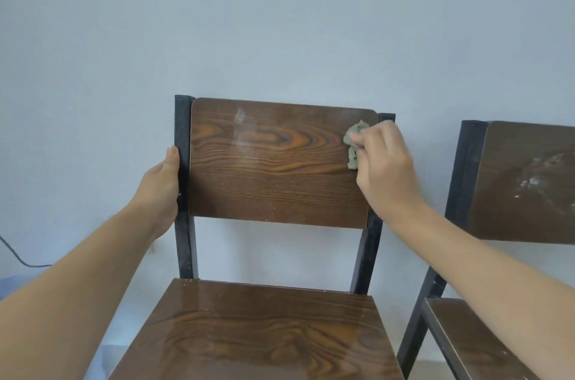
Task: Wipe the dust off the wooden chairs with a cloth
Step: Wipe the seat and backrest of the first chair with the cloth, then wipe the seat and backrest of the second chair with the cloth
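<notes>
A wooden chair with a black metal frame stands straight in front of me; its backrest (273,174) shows dark grain and a whitish dust smear near the upper left. My left hand (163,183) grips the left upright post of the frame. My right hand (384,168) holds a bunched green cloth (353,144) pressed against the backrest's upper right corner. Below, the seat (258,333) looks glossy with faint specks.
A second wooden chair (525,183) stands close on the right, its backrest marked with white dust patches. A plain pale wall (280,21) is directly behind both chairs. A black cable (18,258) hangs at the far left edge.
</notes>
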### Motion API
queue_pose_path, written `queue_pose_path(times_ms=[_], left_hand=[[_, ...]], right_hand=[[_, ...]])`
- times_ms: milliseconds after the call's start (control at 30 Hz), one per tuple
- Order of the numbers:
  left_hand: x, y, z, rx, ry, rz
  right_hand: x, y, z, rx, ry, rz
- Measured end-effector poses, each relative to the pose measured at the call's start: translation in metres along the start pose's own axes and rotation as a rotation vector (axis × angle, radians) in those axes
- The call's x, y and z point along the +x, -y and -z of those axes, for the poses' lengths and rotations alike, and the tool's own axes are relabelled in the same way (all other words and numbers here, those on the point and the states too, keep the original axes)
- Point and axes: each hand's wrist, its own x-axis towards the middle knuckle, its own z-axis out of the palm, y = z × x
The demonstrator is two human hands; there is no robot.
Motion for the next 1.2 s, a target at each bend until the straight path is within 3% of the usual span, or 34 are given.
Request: queue_pose_path(times_ms=[133,367,500,567,667,800,900,1033,1200], left_hand=[[-0.004,-0.003,-0.002,0.004,-0.036,0.001],[-0.005,-0.003,-0.003,-0.009,-0.054,-0.004],[-0.011,-0.006,-0.001,0.037,-0.071,-0.024],[-0.018,-0.008,-0.002,0.168,-0.095,-0.077],[-0.042,0.004,0.009,0.570,-0.130,-0.190],[-0.101,0.056,0.010,0.865,-0.355,-0.260],[-0.154,0.063,-0.039,0.866,-0.254,-0.318],[-0.217,0.050,-0.142,0.866,0.140,-0.355],[-0.246,0.061,-0.242,1.095,0.374,-0.373]], right_hand=[[-0.045,0.051,-0.027,0.071,0.109,0.229],[-0.064,0.122,-0.058,0.102,0.167,0.258],[-0.075,0.122,-0.039,0.078,0.452,0.320],[-0.083,0.112,-0.019,0.087,0.672,0.271],[-0.103,0.076,0.019,0.139,0.895,0.160],[-0.130,0.020,0.091,0.224,0.934,-0.059],[-0.156,-0.012,0.129,0.256,0.886,-0.273],[-0.196,-0.048,0.140,0.232,0.829,-0.482],[-0.225,-0.082,0.130,0.211,0.795,-0.534]])
